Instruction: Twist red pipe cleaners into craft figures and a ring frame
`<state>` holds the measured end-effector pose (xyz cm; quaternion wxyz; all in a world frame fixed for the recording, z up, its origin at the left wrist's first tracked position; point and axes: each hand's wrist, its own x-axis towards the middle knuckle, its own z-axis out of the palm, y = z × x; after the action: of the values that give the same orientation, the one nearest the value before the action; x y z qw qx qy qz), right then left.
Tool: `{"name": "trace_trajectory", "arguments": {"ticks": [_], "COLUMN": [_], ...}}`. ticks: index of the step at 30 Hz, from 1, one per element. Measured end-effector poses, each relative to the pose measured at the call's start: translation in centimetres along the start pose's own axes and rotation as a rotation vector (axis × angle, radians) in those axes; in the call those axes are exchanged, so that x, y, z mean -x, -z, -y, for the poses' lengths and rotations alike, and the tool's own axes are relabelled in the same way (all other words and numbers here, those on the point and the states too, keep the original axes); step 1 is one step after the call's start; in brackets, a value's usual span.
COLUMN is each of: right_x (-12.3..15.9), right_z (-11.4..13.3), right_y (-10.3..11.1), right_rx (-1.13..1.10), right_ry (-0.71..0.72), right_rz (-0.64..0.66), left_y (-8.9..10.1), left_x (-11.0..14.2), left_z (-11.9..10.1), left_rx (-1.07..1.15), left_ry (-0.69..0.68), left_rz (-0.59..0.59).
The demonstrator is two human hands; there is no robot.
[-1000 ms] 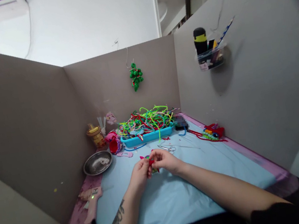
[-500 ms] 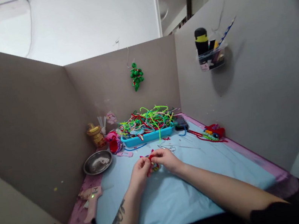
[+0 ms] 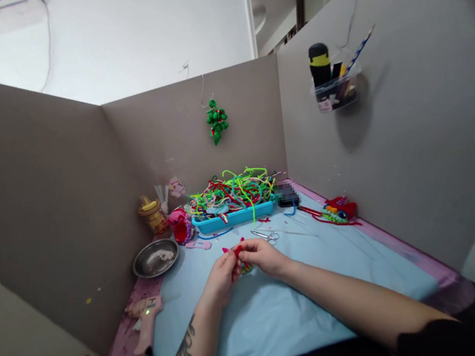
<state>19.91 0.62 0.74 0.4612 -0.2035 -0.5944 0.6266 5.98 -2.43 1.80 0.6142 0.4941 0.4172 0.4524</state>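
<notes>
Above the middle of the blue-covered table, my left hand [image 3: 224,271] and my right hand [image 3: 263,255] meet with their fingers closed. Between their fingertips is a small red fuzzy craft piece [image 3: 237,251], apparently made of pipe cleaner. Pink tips stick out at its top, and a bit of green and yellow shows beneath the fingers. Most of the piece is hidden by my hands, so its shape cannot be made out. Just beyond my right hand lies a pair of scissors [image 3: 266,236].
A blue tray [image 3: 235,219] heaped with coloured pipe cleaners stands at the back. On the left are a metal bowl [image 3: 155,259] with small white bits and a pink glue gun [image 3: 146,327] with its cord. A red and green craft piece [image 3: 338,210] lies at right. Grey panels surround the table.
My fingers have shifted slightly around the red piece, and less of its green and yellow part shows than a second ago. Both hands stay in nearly the same place.
</notes>
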Motion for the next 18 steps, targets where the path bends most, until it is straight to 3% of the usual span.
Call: {"name": "trace_trajectory", "arguments": {"ticks": [4,9,18], "right_x": [-0.07,-0.28,-0.02], "right_z": [-0.07,-0.04,0.17], "right_y": [0.04,0.0,-0.82], "right_rx": [0.107,0.22,0.219], "right_ry": [0.085,0.12,0.131], "right_rz": [-0.07,-0.16,-0.07], "left_y": [-0.18,0.07,0.45], "left_x": [-0.46,-0.62,-0.83], "left_z": [0.59,0.78,0.65], "left_rx": [-0.099,-0.117,-0.118], "left_ry": [-0.12,-0.152,-0.191], "left_rz": [-0.102,-0.066,-0.163]}}
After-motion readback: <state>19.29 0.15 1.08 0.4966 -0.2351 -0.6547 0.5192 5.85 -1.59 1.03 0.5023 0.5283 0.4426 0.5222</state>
